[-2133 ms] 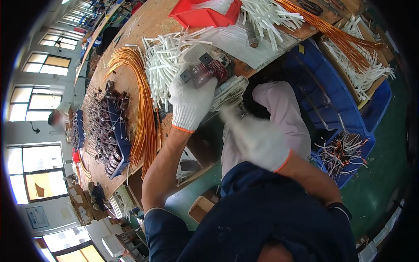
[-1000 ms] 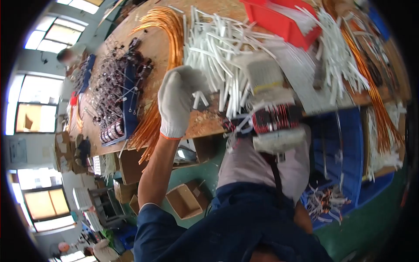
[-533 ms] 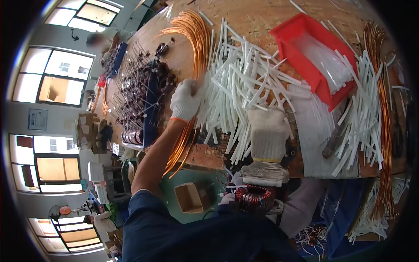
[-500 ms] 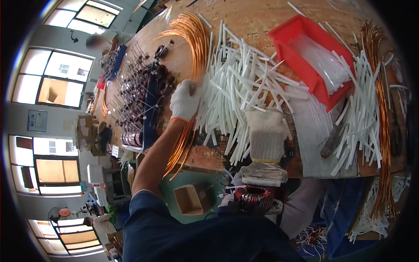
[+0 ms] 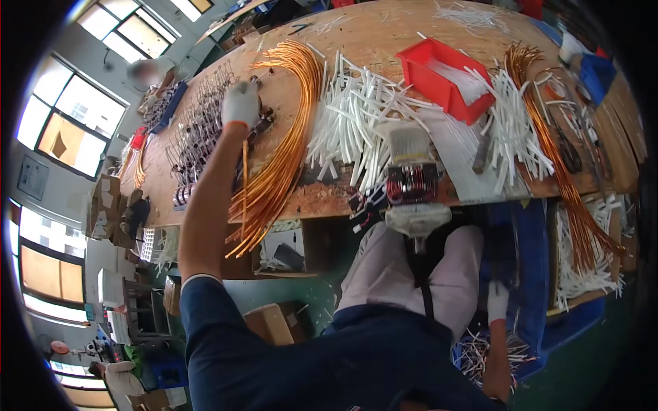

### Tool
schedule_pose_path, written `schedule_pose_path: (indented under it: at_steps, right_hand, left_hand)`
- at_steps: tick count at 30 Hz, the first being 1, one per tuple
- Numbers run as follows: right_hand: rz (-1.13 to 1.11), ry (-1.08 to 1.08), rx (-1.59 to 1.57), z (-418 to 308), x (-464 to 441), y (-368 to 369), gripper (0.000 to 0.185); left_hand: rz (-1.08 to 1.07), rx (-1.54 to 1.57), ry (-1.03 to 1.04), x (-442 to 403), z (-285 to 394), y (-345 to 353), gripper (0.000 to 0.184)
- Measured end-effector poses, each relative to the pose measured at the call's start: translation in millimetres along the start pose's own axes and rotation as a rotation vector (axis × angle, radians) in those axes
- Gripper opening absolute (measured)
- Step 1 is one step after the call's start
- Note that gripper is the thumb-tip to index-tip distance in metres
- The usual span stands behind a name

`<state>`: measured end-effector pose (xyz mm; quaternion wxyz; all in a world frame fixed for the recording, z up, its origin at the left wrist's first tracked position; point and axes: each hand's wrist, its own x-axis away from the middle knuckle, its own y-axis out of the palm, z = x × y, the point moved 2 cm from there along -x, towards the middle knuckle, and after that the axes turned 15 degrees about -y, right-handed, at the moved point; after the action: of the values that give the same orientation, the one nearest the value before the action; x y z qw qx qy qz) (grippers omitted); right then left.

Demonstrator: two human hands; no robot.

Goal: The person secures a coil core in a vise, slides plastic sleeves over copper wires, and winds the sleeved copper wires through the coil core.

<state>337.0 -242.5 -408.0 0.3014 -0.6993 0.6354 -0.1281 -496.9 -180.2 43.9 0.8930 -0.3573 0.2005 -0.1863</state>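
The right hand (image 5: 498,301) is low by the blue bin (image 5: 528,253); the wound coil (image 5: 412,183) sits between two padded blocks (image 5: 410,145), its long axis going left to right; the left hand (image 5: 241,104), earlier at the orange wires (image 5: 291,154), now reaches the coil pile (image 5: 204,133); whether either hand is closed, I cannot tell.

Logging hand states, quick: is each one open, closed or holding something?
Left hand: at the wound coils, grip unclear.
Right hand: by the blue bin, grip unclear.
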Motion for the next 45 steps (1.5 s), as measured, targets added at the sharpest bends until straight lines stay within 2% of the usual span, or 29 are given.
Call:
schedule_pose_path:
  at_steps: [1, 2, 3, 5, 6, 7, 8, 9, 10, 12, 13, 14, 17, 18, 19, 20, 22, 24, 26, 28, 30, 32, 33, 34, 35, 37, 40, 42, 45]
  right_hand:
    - [-0.147, 0.082, -0.106, -82, -28, -36, 0.026]
    - [-0.082, 0.066, -0.165, -153, -49, -56, 0.026]
    - [-0.051, 0.021, -0.13, -205, -67, -74, 0.024]
    - [0.159, -0.344, -0.022, -303, -94, -100, 0.018]
    - [0.16, -0.53, 0.097, -349, -102, -122, 0.026]
    - [0.251, -0.777, 0.278, -402, -105, -137, 0.034]
    - [0.336, -1.02, 0.463, -451, -105, -146, 0.041]
    - [0.378, -1.19, 0.577, -487, -106, -153, 0.047]
    - [0.414, -1.36, 0.691, -513, -101, -155, 0.053]
    - [0.066, -1.443, 0.715, -540, -78, -145, 0.062]
    - [-0.273, -1.402, 0.674, -555, -71, -144, 0.057]
    - [-0.424, -1.24, 0.622, -546, -54, -144, 0.05]
    - [-0.447, -0.686, 0.268, -481, -33, -154, 0.028]
    - [-0.603, -0.305, 0.267, -460, -31, -166, 0.024]
    - [-0.737, 0.038, 0.184, -425, -27, -172, 0.033]
    - [-0.731, 0.047, 0.189, -408, -14, -154, 0.033]
    - [-0.694, -0.186, 0.119, -379, 6, -118, 0.025]
    - [-0.67, -0.169, -0.126, -436, -9, -60, 0.03]
    - [-0.535, -0.434, -0.353, -475, -17, -10, 0.028]
    - [-0.535, -0.463, -0.338, -462, -27, -13, 0.026]
    - [-0.506, -0.431, -0.329, -446, -37, -25, 0.018]
    - [-0.537, -0.434, -0.325, -420, -45, -44, 0.018]
    - [-0.544, -0.429, -0.333, -413, -49, -52, 0.018]
    - [-0.613, -0.252, -0.352, -407, -51, -60, 0.018]
    - [-0.674, -0.074, -0.369, -402, -50, -62, 0.019]
    - [-0.634, -0.166, -0.392, -409, -57, -59, 0.02]
    - [-0.567, -0.318, -0.412, -421, -66, -54, 0.023]
    - [-0.612, -0.456, -0.468, -435, -75, -56, 0.025]
    - [-0.619, -0.493, -0.444, -456, -89, -61, 0.027]
  left_hand:
    - [-0.117, 0.323, -0.281, 39, 40, -28, 0.045]
    - [-0.026, 0.305, -0.139, 50, 54, -48, 0.042]
    - [0.066, 0.253, 0.169, 69, 73, -65, 0.039]
    - [0.025, 0.299, 0.415, 138, 105, -82, 0.036]
    - [-0.133, 0.299, 0.283, 192, 119, -88, 0.035]
    - [-0.128, 0.129, 0.66, 231, 121, -90, 0.028]
    - [-0.1, 0.188, 0.96, 266, 124, -82, 0.02]
    - [-0.267, 0.043, 0.958, 324, 133, -91, 0.02]
    - [-0.548, 0.251, 0.958, 359, 127, -91, 0.026]
    - [-0.83, 0.155, 0.992, 418, 123, -88, 0.026]
    - [-0.802, 0.109, 1.073, 432, 118, -85, 0.026]
    - [-0.773, 0.063, 1.152, 438, 111, -81, 0.027]
    - [-0.669, -0.043, 1.177, 403, 60, -69, 0.014]
    - [-0.696, -0.107, 1.097, 384, 30, -64, 0.013]
    - [-0.683, -0.256, 1.09, 370, 11, -60, 0.016]
    - [-0.666, -0.352, 1.075, 364, -8, -56, 0.02]
    - [-0.737, -0.392, 1.137, 375, -18, -44, 0.017]
    - [-0.705, -0.221, 1.238, 393, -9, -24, 0.014]
    - [-0.623, -0.136, 1.475, 400, 28, -23, 0.012]
    - [-0.78, -0.263, 1.393, 366, 32, -28, 0.008]
    - [-0.779, -0.395, 1.356, 321, 28, -38, 0.007]
    - [-0.699, -0.202, 1.077, 270, 7, -26, 0.008]
    - [-0.598, -0.37, 0.921, 249, -3, -15, 0.013]
    - [-0.498, -0.533, 0.764, 232, -9, -6, 0.018]
    - [-0.506, -0.543, 0.767, 225, -6, 6, 0.018]
    - [-0.54, -0.792, 0.345, 211, -2, 31, 0.029]
    - [-0.554, -0.83, 0.321, 204, -19, 57, 0.042]
    - [-0.545, -0.818, 0.301, 211, -1, 38, 0.035]
    - [-0.47, -0.189, 0.497, 220, 26, -9, 0.02]
